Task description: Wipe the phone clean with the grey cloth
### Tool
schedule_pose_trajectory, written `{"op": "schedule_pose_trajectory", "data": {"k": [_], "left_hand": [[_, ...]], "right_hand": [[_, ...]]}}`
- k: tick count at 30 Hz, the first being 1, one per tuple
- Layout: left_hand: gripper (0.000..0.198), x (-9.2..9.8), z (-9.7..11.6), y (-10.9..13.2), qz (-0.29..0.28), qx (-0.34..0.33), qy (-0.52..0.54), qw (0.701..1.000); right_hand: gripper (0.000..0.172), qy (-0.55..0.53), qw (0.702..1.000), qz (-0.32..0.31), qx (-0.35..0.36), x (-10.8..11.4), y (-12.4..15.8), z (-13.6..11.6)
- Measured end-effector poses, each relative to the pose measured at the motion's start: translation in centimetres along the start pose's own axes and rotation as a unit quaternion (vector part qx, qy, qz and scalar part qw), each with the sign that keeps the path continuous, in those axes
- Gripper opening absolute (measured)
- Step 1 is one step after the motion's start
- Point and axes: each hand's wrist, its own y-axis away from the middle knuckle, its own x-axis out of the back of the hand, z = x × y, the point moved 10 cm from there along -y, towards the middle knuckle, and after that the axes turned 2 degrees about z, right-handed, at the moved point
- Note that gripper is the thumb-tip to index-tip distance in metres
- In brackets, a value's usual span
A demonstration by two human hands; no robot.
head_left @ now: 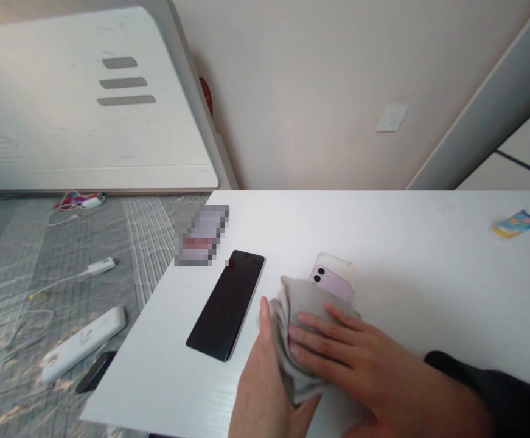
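A pink phone in a clear case (333,277) lies face down on the white table (383,243), mostly covered by a grey cloth (297,304). My right hand (351,359) lies flat on the cloth with fingers stretched out, pressing it onto the phone. My left hand (260,383) is at the cloth's left edge, thumb up against it; whether it grips the cloth or the phone under it is hidden. A black phone (226,304) lies screen up just left of the cloth.
A small bottle (520,222) lies at the table's far right. A blurred-out item (201,234) sits near the table's back left corner. On the mat left of the table are a white power bank (82,344), a charger with cable (101,265) and a dark small device (95,371).
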Motion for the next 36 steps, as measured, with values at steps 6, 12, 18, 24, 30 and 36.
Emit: {"op": "schedule_pose_trajectory", "data": {"k": [6,12,18,24,30,36], "left_hand": [[0.118,0.0,-0.7,0.0,-0.003,0.026,0.005,1.000],[0.116,0.3,-0.3,-0.2,-0.022,0.027,-0.016,0.999],[0.118,0.5,-0.4,-0.2,-0.014,0.016,-0.023,0.999],[0.117,0.3,-0.6,0.0,-0.014,0.028,-0.021,0.999],[0.116,0.0,-0.6,0.2,-0.024,0.049,-0.014,0.998],[0.120,0.1,-0.3,0.0,-0.007,0.025,-0.013,1.000]], "right_hand": [[0.091,0.043,0.991,0.061,-0.111,1.6,0.6,2.7],[0.085,-0.023,0.998,0.028,-0.051,0.8,0.1,1.3],[0.095,-0.035,0.998,0.007,-0.047,0.4,0.6,1.7],[0.097,0.017,0.992,0.053,-0.117,1.6,1.0,3.3],[0.086,-0.025,0.999,0.010,-0.046,0.5,1.4,1.4],[0.100,-0.038,0.998,0.007,-0.046,0.6,0.6,1.0]]}}
